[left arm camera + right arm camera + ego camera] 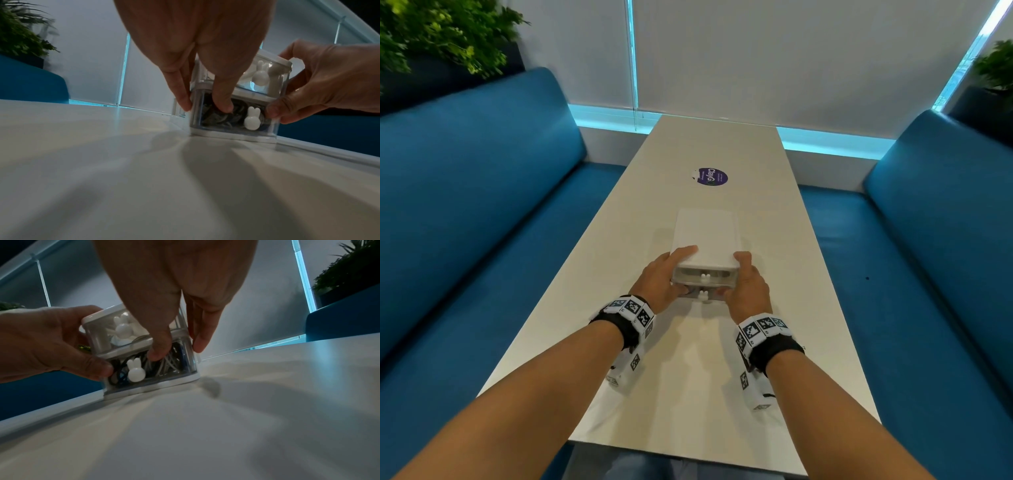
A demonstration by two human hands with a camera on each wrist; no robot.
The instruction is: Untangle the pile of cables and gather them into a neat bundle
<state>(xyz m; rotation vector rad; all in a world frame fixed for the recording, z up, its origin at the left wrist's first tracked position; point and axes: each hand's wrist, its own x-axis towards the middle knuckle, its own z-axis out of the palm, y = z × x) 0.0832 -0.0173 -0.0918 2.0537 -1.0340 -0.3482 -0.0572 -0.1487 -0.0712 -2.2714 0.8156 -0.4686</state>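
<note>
While your left hand (659, 279) and right hand (748, 286) grip the drawer box (705, 240), cables (164, 366) sit inside its lower drawer.

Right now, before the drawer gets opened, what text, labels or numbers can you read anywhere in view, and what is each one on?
"ClayG": on the round purple sticker on the table; more follows but is cut off.
Smaller lines on the same sticker: too small to read.
Wristbands: black-and-white square code patterns only; tiny marks beside them are unreadable.
Drawer box, rabbit knobs, cables: no text.
</note>
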